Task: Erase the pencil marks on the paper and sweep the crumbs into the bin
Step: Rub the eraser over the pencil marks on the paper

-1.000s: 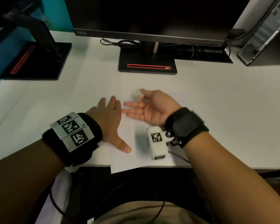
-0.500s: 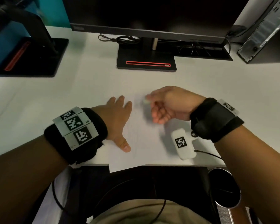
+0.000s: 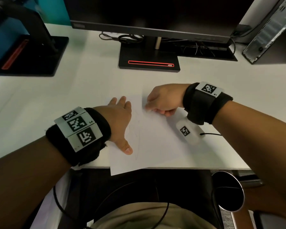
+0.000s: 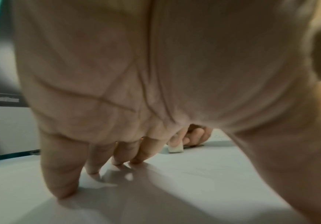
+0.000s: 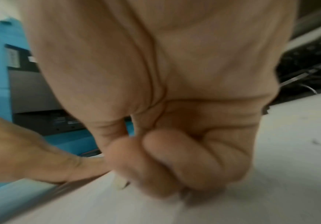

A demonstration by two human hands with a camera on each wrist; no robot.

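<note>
White desk fills the room's near side, with the paper at its near edge. The left hand lies flat, fingers spread, pinning the sheet. The right hand is curled, pinching a small eraser onto the paper's far part. Short, gentle rubs should work best. The pencil marks look faint, crumbs are too small to see, and the bin is half hidden, near right under the desk.

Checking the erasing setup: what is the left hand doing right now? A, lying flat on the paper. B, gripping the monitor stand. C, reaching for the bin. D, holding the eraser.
A: the left hand lies flat with fingers spread on the paper, while the right hand pinches the eraser.
</note>
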